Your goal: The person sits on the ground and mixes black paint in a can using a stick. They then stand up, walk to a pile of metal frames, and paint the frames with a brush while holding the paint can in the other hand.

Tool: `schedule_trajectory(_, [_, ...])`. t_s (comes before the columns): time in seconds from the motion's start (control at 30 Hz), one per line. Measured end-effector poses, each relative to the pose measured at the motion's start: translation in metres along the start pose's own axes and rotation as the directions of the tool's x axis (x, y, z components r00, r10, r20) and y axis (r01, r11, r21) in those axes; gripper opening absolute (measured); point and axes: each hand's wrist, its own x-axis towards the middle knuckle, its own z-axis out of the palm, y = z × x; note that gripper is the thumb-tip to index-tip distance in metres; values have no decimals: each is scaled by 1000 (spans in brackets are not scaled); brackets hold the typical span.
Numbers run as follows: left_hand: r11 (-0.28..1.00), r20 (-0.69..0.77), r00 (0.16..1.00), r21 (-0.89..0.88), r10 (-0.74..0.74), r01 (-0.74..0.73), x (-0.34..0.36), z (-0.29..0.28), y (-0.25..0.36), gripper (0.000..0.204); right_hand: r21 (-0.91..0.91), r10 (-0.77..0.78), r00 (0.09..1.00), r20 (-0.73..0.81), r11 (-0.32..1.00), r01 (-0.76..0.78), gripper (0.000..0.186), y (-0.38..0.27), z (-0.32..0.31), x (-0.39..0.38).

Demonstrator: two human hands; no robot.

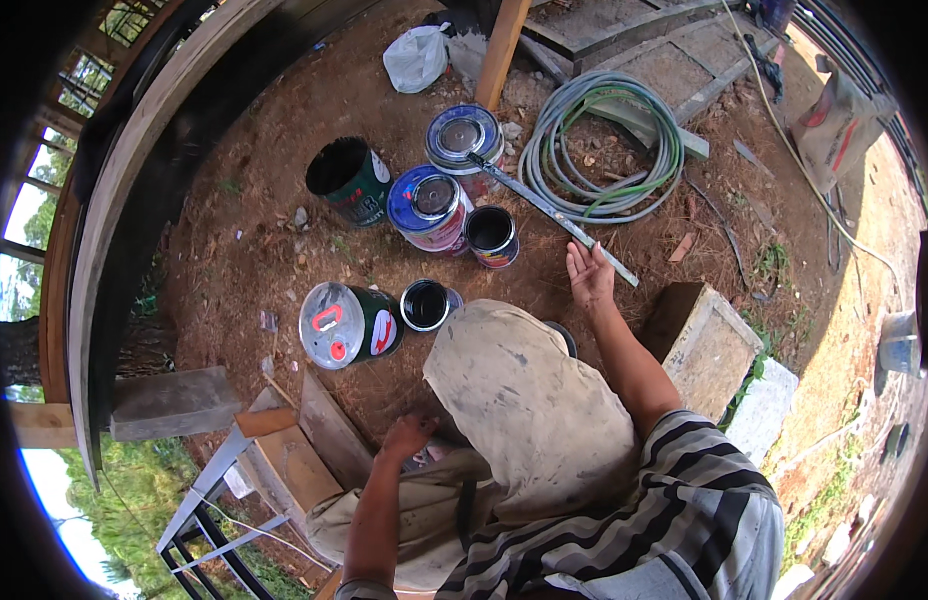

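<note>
The left hand [409, 436] is half tucked under the bent knee [514, 390], so its fingers and whatever it touches stay hidden. The knee also covers part of a dark can [562, 337]. The paint cans' [431, 208] labels are too small to make out. The fisheye rim cuts off the sack [836, 125].

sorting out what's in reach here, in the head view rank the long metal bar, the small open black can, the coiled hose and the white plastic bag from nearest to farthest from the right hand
1. Long metal bar: at the fingertips of the open right hand.
2. Small open black can: just to the hand's left.
3. Coiled hose: beyond the hand, slightly right.
4. White plastic bag: farthest, up left near the wooden post.
</note>
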Motion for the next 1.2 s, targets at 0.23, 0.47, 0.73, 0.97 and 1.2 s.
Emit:
schedule_trajectory(0.23, [999,7,999,-11,38,-37,0,8,-17,47,-11,-17,1000,-6,1000,17,38,15,37,21])
schedule_trajectory(0.47, [982,-181,983,-175,37,-70,12,-3,-1,47,-237,138,989,-48,961,-146,57,41,41,36])
schedule_trajectory(0.73, [585,-309,906,-806,-290,-88,77,5,4,63,-563,241,960,-142,778,-278,58,15,12,35])
schedule_trajectory(0.97, [916,-756,643,-332,-117,-224,115,-14,63,126,-921,117,961,251,335,200,55,-66,99,-121])
schedule_trajectory(1.2, [965,-759,648,-116,66,-234,153,-58,90,140,-418,413,552,724,-373,828,63,-71,232,-235])
